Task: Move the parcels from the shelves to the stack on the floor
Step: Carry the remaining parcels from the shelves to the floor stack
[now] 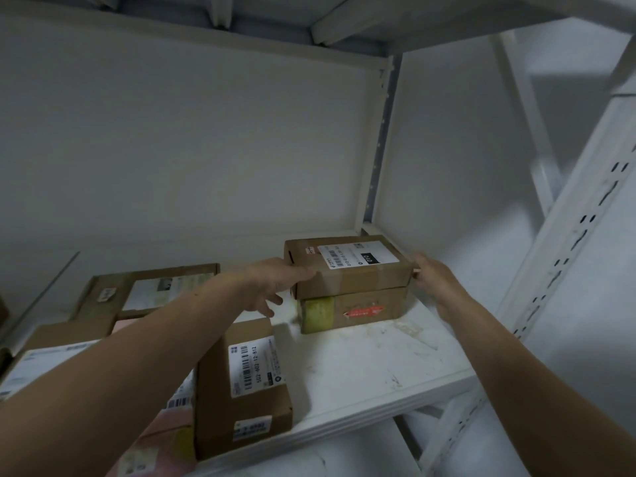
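parcel storeroom of a courier or mail depot. white metal racking: a scuffed shelf board (361,366) beside a slotted upright (568,256), the upper shelf (378,25) close overhead, a bare white wall (172,149) behind. the stock is taped brown cardboard parcels: a top parcel (347,273) stacked on a lower parcel (351,309) in the back right corner, a front parcel (241,401) at the shelf edge. each carries a printed shipping label (358,256) with barcode and number code.
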